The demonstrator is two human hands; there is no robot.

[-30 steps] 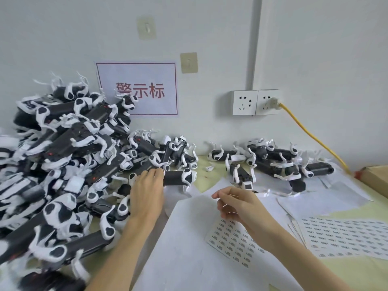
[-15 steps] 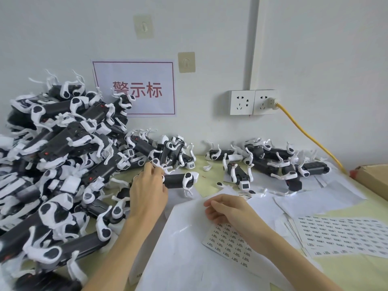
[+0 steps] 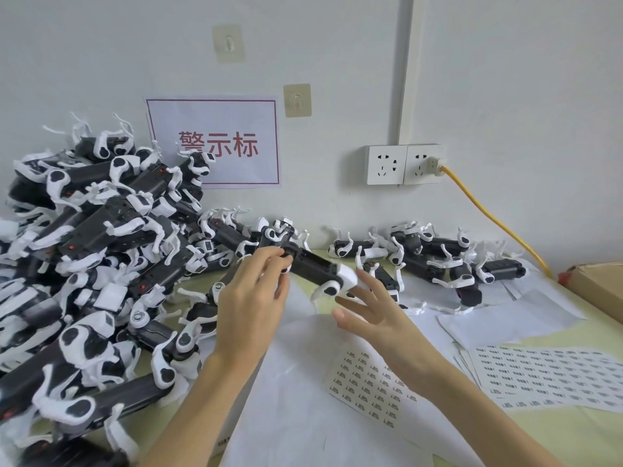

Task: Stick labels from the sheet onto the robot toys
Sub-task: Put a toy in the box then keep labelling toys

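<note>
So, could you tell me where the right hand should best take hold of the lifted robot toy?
Probably at the white end of the robot toy, from the right. The left hand already holds the far end, and the dark body slants down toward the open right hand.

Left hand (image 3: 253, 298) raised, back toward the camera, fingers and thumb pinching a robot toy (image 3: 312, 264) at its near end. Right hand (image 3: 374, 315) just beside, fingers spread, reaching under the toy's other end.
</note>
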